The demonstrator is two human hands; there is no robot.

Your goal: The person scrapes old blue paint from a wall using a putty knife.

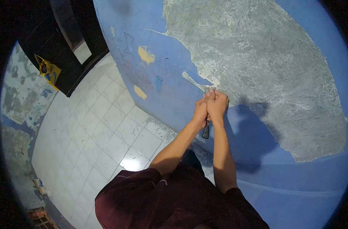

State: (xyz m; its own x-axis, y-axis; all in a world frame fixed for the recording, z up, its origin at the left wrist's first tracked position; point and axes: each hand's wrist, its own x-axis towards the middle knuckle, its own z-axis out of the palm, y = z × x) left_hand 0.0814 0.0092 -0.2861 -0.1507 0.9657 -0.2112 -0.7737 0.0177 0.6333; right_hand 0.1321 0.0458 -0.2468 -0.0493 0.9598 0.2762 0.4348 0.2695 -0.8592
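A scraper (206, 132) with a dark handle is in both of my hands, its blade end against the wall (246, 133). My left hand (200, 113) is closed around it, and my right hand (217, 104) is closed beside and partly over the left. The blade is mostly hidden by my fingers. It meets the edge where blue paint (166, 76) gives way to a large bare grey patch (254, 49). Just above my hands, a ragged strip of loosened paint (195, 81) borders that edge.
Pale tiles (105, 103) cover the floor to the left, with paint debris (158, 128) along the wall base. A yellow bag (49, 72) hangs near the dark door (40, 30). Another wall with peeling paint (19, 87) stands at far left.
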